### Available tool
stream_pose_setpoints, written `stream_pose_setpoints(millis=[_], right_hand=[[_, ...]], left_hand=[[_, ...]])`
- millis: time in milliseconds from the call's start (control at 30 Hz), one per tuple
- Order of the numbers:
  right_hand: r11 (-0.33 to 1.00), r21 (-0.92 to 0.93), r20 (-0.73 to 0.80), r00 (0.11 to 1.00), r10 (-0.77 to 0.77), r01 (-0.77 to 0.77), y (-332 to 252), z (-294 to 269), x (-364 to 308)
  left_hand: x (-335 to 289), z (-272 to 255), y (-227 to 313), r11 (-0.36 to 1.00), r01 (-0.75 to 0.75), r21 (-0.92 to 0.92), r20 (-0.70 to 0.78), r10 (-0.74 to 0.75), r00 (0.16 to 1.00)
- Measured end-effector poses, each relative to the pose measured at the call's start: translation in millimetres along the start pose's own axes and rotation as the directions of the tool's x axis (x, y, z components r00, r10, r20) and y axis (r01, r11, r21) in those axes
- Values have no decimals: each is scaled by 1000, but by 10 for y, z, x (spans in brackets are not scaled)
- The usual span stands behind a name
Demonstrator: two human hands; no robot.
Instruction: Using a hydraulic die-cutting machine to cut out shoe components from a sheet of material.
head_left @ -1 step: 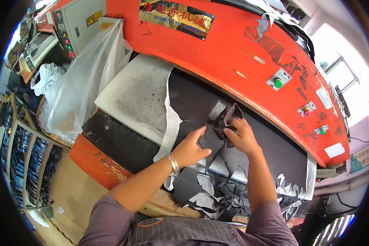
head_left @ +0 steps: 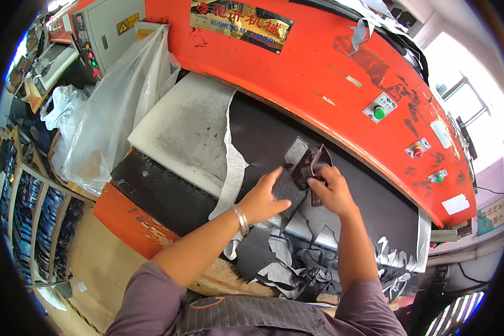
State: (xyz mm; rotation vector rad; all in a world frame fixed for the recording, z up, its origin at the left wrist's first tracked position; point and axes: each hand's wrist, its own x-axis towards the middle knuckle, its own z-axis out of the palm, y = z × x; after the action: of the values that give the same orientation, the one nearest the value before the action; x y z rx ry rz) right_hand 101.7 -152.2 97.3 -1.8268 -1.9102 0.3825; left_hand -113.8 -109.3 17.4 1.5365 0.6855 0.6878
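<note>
the dark open frame [head_left: 311,167] sits just right of the centre of the frame of view, directly to the upper left of the right hand [head_left: 335,190], which touches it and is the nearer of the two. its long axis seems to slant from lower left to upper right, though its shape is partly hidden by the fingers. the right hand pinches its right side between thumb and fingers. the left hand [head_left: 263,199], left of centre, is spread, thumb and forefinger apart, with nothing seen in its grip; it is near the frame but apart from it, beside a grey patch [head_left: 289,189]. whether it touches that patch i cannot tell.

counted: one dark open frame, one black sheet [head_left: 263,123] under it, one white pad [head_left: 173,126] at left of centre, one orange machine [head_left: 319,73] across the top, two green buttons [head_left: 379,112] and one red button [head_left: 418,152] at right. the scraps [head_left: 313,269] at lower centre overlap too much to count.
</note>
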Motion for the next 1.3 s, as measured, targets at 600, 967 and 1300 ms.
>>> stream_pose_setpoints(millis=[600,967,1300], right_hand=[[976,182,44,993,111,-118,-376,418,455],[949,-305,51,994,100,-80,-389,1006,737],[962,226,-17,987,159,-151,229,971,387]], left_hand=[[-596,417,190,951,-34,306,570,-154,807],[-581,-479,265,967,-38,253,-9,41,999],[376,-634,-503,708,3,706,-279,274,920]])
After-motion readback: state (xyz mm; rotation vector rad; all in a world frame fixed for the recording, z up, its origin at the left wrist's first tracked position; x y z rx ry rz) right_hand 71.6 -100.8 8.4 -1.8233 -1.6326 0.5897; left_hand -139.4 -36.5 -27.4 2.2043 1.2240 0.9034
